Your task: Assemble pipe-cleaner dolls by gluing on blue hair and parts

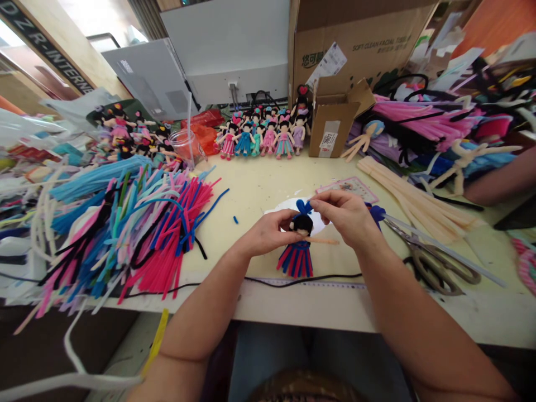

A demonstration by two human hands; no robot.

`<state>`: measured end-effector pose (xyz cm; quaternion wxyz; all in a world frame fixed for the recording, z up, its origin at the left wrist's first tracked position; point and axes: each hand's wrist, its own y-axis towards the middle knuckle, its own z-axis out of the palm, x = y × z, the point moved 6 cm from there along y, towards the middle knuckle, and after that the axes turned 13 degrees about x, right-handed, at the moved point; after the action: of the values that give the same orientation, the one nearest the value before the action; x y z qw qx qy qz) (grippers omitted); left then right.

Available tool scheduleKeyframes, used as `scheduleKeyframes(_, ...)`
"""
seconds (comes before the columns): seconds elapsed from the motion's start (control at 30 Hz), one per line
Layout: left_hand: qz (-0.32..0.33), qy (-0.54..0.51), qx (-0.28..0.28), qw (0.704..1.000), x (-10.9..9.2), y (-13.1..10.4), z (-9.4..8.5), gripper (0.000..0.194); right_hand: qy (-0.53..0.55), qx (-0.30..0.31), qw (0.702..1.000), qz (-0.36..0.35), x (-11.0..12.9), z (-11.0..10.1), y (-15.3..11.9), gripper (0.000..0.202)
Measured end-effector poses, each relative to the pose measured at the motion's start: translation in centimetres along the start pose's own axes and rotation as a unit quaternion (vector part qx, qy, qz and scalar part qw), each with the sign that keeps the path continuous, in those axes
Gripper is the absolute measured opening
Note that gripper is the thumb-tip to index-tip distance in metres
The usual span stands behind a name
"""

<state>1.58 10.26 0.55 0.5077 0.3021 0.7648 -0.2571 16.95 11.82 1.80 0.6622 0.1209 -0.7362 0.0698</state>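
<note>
My left hand (276,230) is closed round the head and neck of a small pipe-cleaner doll (295,261). The doll is upright, with black hair and a skirt of blue and pink strips; one beige arm sticks out to the right. On top of its head sits a blue bow (304,207). Thumb and forefinger of my right hand (341,215) pinch the bow's right side. A blue-topped stick (377,215) and a pair of scissors (431,259) lie just right of my right wrist.
Bundles of coloured pipe cleaners (167,223) spread over the left side. Finished dolls (263,134) stand at the back beside a small cardboard box (334,125). Beige pipe cleaners (419,198) lie at right. A black cord (288,283) runs along the front by a ruler (335,285).
</note>
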Motion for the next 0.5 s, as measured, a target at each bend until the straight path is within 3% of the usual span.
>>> scheduleKeyframes(0.3,-0.01,-0.075,-0.003,0.997,0.27,0.1,0.01,0.046,0.042,0.0,0.999,-0.009,-0.04,-0.04,-0.09,0.032)
scheduleKeyframes(0.5,-0.01,-0.046,-0.001,0.999,0.63,0.05,-0.11,0.043,0.049,0.035,0.998,0.006,-0.74,0.38,0.02,0.024)
